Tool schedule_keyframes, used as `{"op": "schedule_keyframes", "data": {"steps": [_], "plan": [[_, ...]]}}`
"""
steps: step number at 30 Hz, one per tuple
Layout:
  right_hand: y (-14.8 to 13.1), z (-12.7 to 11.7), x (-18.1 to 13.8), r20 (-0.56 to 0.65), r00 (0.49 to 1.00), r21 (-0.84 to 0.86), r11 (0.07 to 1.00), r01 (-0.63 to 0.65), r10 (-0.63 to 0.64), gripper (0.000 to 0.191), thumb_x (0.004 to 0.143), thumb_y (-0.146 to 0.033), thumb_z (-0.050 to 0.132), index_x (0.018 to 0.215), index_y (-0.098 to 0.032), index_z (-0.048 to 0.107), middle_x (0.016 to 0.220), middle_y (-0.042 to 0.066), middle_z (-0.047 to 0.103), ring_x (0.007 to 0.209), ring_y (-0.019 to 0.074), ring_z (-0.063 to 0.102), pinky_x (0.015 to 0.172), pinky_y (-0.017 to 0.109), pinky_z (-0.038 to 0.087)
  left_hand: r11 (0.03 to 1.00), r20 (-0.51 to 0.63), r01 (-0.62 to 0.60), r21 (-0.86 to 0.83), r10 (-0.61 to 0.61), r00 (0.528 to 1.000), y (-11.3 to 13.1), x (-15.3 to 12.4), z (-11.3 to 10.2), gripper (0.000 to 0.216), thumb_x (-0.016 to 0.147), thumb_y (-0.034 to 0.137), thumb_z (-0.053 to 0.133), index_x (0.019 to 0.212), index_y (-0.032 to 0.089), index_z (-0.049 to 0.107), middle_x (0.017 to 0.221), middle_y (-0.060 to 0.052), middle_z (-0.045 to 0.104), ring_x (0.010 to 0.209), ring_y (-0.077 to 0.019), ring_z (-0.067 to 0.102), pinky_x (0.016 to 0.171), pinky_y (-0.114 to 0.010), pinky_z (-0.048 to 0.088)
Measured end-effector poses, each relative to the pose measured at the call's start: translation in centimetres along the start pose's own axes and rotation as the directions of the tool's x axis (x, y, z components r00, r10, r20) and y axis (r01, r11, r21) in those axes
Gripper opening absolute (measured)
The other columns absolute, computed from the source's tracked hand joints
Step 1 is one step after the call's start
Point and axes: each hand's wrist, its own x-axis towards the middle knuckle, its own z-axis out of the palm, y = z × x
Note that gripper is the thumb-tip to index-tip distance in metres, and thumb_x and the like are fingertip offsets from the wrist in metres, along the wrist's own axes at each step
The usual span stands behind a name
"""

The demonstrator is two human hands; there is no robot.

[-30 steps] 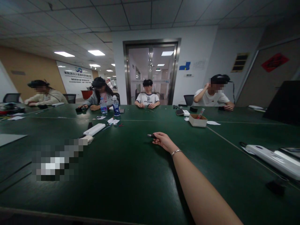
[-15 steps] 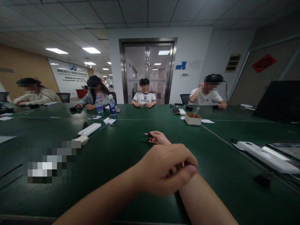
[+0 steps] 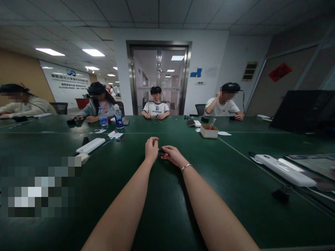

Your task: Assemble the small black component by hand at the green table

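My right hand (image 3: pixel 171 155) pinches a small dark stick-like thing (image 3: pixel 161 150) between thumb and fingertips, out over the middle of the green table. In this view its left end is masked by my left hand (image 3: pixel 151 148). That hand is upright just to the left, its fingers loosely bent, with a gap between the fingertips and the dark thing. Whether its palm side touches the thing I cannot tell. A silver bracelet (image 3: pixel 186 167) circles my right wrist.
The green table (image 3: pixel 167 216) stretches away on all sides. A white power strip (image 3: pixel 285 170) lies to the right, and another white one (image 3: pixel 91 145) to the left. Two bottles (image 3: pixel 118 118) and a small box (image 3: pixel 209 131) stand farther back. Several people sit across.
My left hand has left my right wrist and moved forward beside the dark thing, uncovering the bracelet. The view has turned slightly right. My right hand still pinches the thing.
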Motion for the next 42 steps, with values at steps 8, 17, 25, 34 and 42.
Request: {"op": "schedule_keyframes", "data": {"steps": [8, 17, 25, 34, 42], "plan": [[-0.1, 0.1, -0.1, -0.013, 1.0, 0.01, 1.0, -0.015, 0.015, 0.004, 0.087, -0.012, 0.054, 0.086, -0.011, 0.057, 0.053, -0.003, 0.055, 0.038, 0.0044, 0.049, 0.058, 0.027, 0.058, 0.972, 0.197, 0.234, -0.032, -0.223, 0.955, -3.4, -0.9, 0.1, 0.026, 0.086, 0.034, 0.04, 0.092, 0.019, 0.061, 0.086, -0.004, 0.062, 0.084, -0.0164, 0.057, 0.079, -0.029, 0.044], [0.1, -0.1, 0.2, -0.006, 1.0, 0.015, 1.0, -0.004, 0.004, 0.005, 0.082, -0.016, 0.062, 0.083, -0.011, 0.059, 0.054, -0.003, 0.055, 0.039, 0.0042, 0.049, 0.058, 0.027, 0.058, 0.967, 0.311, 0.255, -0.02, -0.237, 0.92, -3.0, -1.2, 0.2, 0.026, 0.082, 0.042, 0.049, 0.087, 0.02, 0.061, 0.084, -0.003, 0.064, 0.068, -0.0133, 0.057, 0.065, -0.024, 0.045], [-0.1, 0.2, 0.0, -0.018, 1.0, 0.018, 1.0, -0.011, 0.012, 0.003, 0.086, -0.012, 0.056, 0.083, -0.011, 0.057, 0.057, -0.002, 0.056, 0.039, 0.0039, 0.049, 0.058, 0.027, 0.058, 0.973, 0.246, 0.231, 0.027, -0.231, 0.942, -3.3, -1.3, 0.1, 0.023, 0.081, 0.04, 0.052, 0.087, 0.02, 0.062, 0.078, -0.002, 0.065, 0.067, -0.013, 0.056, 0.063, -0.023, 0.044], [-0.3, 0.2, -0.1, -0.019, 1.0, 0.025, 1.0, -0.018, 0.019, 0.004, 0.086, -0.012, 0.056, 0.083, -0.011, 0.058, 0.056, -0.002, 0.056, 0.039, 0.0042, 0.049, 0.058, 0.028, 0.058, 0.978, 0.257, 0.207, 0.026, -0.206, 0.944, -3.3, -1.2, 0.1, 0.024, 0.082, 0.04, 0.05, 0.09, 0.02, 0.062, 0.082, -0.003, 0.065, 0.069, -0.0132, 0.057, 0.061, -0.023, 0.043], [-0.3, 0.1, -0.1, -0.018, 1.0, 0.041, 0.999, -0.02, 0.02, 0.003, 0.086, -0.012, 0.055, 0.085, -0.012, 0.058, 0.056, -0.002, 0.057, 0.039, 0.0045, 0.049, 0.058, 0.028, 0.058, 0.983, 0.234, 0.186, 0.0, -0.181, 0.955, -3.9, -1.0, 0.3, 0.02, 0.082, 0.035, 0.052, 0.09, 0.021, 0.062, 0.082, -0.003, 0.064, 0.072, -0.0134, 0.057, 0.064, -0.024, 0.045]]}}
